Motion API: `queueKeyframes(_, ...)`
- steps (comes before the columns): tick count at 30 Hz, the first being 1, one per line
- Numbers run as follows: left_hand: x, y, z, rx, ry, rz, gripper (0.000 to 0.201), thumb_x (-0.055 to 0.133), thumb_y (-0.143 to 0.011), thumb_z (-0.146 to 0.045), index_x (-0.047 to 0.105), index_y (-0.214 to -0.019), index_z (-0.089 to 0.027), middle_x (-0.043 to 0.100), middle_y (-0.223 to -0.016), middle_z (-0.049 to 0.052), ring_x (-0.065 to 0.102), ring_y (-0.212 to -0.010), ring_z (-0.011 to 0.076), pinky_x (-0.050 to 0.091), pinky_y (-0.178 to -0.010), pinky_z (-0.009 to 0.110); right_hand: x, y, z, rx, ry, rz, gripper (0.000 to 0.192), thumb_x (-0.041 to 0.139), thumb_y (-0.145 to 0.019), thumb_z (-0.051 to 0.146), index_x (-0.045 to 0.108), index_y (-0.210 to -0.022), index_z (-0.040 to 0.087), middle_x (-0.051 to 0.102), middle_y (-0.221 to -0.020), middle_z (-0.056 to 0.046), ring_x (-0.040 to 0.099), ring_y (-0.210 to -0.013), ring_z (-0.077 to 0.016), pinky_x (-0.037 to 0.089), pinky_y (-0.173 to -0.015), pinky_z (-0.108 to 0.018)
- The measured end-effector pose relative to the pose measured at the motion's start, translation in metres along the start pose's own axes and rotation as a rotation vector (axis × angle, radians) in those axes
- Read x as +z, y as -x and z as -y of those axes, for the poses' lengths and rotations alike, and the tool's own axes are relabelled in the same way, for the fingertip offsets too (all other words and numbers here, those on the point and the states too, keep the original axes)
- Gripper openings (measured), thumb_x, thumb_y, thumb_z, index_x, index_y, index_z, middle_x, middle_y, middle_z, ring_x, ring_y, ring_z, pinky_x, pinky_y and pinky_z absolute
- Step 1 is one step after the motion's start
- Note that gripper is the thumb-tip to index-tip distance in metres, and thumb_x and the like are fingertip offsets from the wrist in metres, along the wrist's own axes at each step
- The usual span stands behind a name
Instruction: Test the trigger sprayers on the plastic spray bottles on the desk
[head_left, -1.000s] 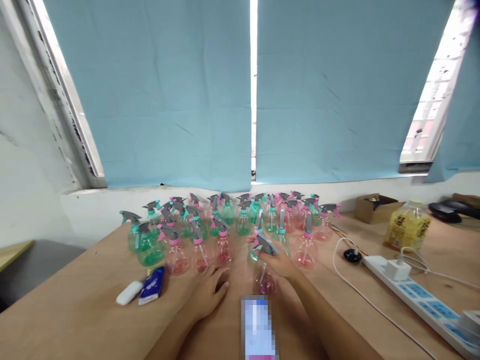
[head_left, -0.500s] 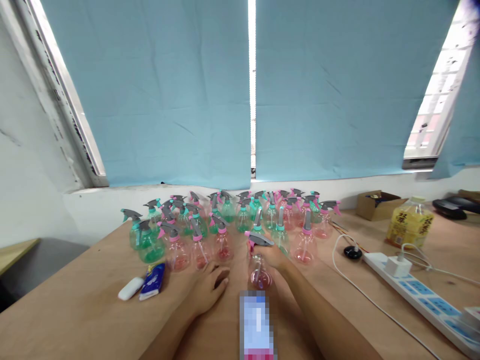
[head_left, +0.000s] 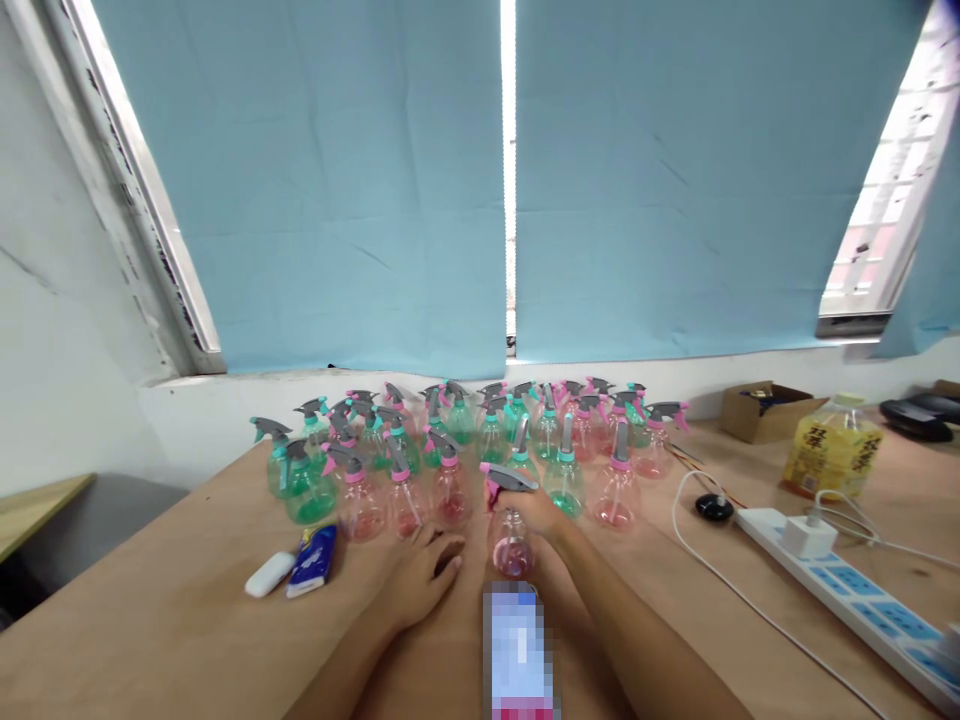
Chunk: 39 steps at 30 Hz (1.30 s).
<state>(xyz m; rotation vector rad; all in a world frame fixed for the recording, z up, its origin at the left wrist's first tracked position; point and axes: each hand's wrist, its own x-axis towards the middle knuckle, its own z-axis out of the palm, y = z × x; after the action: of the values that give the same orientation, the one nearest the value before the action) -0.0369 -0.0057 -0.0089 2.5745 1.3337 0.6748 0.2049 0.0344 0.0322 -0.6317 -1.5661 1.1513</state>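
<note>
My right hand grips a clear pink spray bottle by its neck; the bottle has a grey trigger head with a pink nozzle pointing left, and it stands just in front of a crowd of several pink and green spray bottles. My left hand lies flat on the wooden table, fingers slightly apart, holding nothing, just left of the gripped bottle. A blurred rectangular patch sits in front of the bottle between my forearms.
A white oblong object and a blue packet lie at the left. On the right run a white power strip with a plug and cables, a small black device, a yellow jug and a cardboard box.
My right hand has drawn the pink bottle a little leftward and turned its nozzle to the left. The left hand has stayed on the table.
</note>
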Motion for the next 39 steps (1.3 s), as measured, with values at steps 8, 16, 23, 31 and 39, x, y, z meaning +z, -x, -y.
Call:
queueKeyframes(8, -0.001, 0.001, -0.001, 0.014, 0.014, -0.001, 0.033, 0.046, -0.098, -0.042, 0.066, -0.120, -0.028, 0.060, -0.120, 0.008, 0.058, -0.109, 0.0250, 0.046, -0.098, 0.040, 0.002, -0.001, 0.006, -0.041, -0.003, 0.044, 0.008, 0.057, -0.067, 0.020, 0.066, -0.068, 0.021, 0.065, -0.062, 0.002, 0.057, -0.059, -0.0149, 0.046, -0.058, -0.026)
queueKeyframes(16, 0.001, 0.001, 0.001, 0.008, 0.012, -0.003, 0.034, 0.046, -0.097, -0.043, 0.066, -0.121, -0.028, 0.060, -0.120, 0.008, 0.057, -0.109, 0.0262, 0.046, -0.098, 0.042, 0.002, 0.001, 0.007, -0.054, -0.011, 0.053, 0.016, 0.057, -0.067, 0.020, 0.070, -0.077, 0.021, 0.066, -0.066, 0.002, 0.059, -0.062, -0.0156, 0.046, -0.059, -0.026)
queueKeyframes(23, -0.001, 0.001, -0.001, -0.001, 0.021, 0.003, 0.034, 0.046, -0.098, -0.043, 0.066, -0.121, -0.028, 0.060, -0.120, 0.008, 0.057, -0.109, 0.0259, 0.046, -0.098, 0.042, 0.002, 0.001, 0.006, -0.016, -0.018, 0.021, 0.005, 0.057, -0.064, 0.020, 0.062, -0.062, 0.020, 0.061, -0.058, 0.002, 0.054, -0.058, -0.0144, 0.044, -0.058, -0.026)
queueKeyframes(31, 0.000, 0.001, 0.001, 0.007, 0.007, 0.000, 0.032, 0.046, -0.098, -0.041, 0.065, -0.120, -0.028, 0.060, -0.119, 0.008, 0.058, -0.108, 0.0252, 0.047, -0.097, 0.041, 0.001, 0.001, 0.005, -0.013, -0.059, 0.014, 0.022, 0.053, -0.061, 0.014, 0.069, -0.074, 0.020, 0.066, -0.068, 0.002, 0.055, -0.059, -0.0132, 0.043, -0.060, -0.025)
queueKeyframes(39, 0.002, 0.001, 0.003, 0.009, 0.018, 0.004, 0.031, 0.047, -0.098, -0.040, 0.064, -0.121, -0.029, 0.059, -0.120, 0.008, 0.057, -0.110, 0.0251, 0.047, -0.098, 0.041, -0.005, -0.002, 0.002, -0.037, -0.121, -0.061, 0.011, 0.055, -0.061, 0.015, 0.064, -0.064, 0.020, 0.060, -0.061, 0.001, 0.054, -0.058, -0.0143, 0.043, -0.060, -0.028)
